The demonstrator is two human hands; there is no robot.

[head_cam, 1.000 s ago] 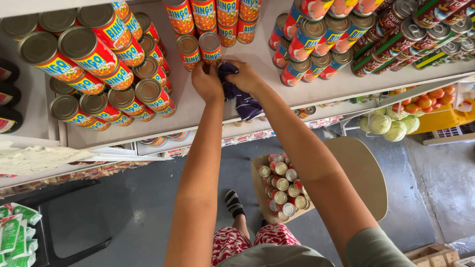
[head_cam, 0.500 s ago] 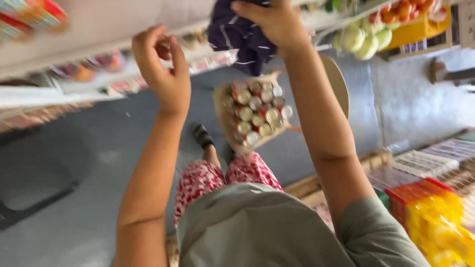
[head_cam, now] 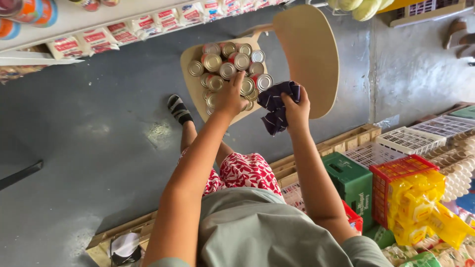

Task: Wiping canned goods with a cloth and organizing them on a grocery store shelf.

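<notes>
Cans (head_cam: 228, 69) under left hand (head_cam: 230, 96); right hand (head_cam: 297, 108) grips cloth (head_cam: 278, 105).

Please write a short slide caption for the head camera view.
Left hand reaches the tin cans on a wooden chair; right hand holds a dark cloth.

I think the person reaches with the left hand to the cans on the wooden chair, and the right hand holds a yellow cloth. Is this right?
Not quite. In the head view the cloth in the right hand is dark navy, not yellow. The rest holds: the left hand reaches to the cans on the wooden chair.
</notes>
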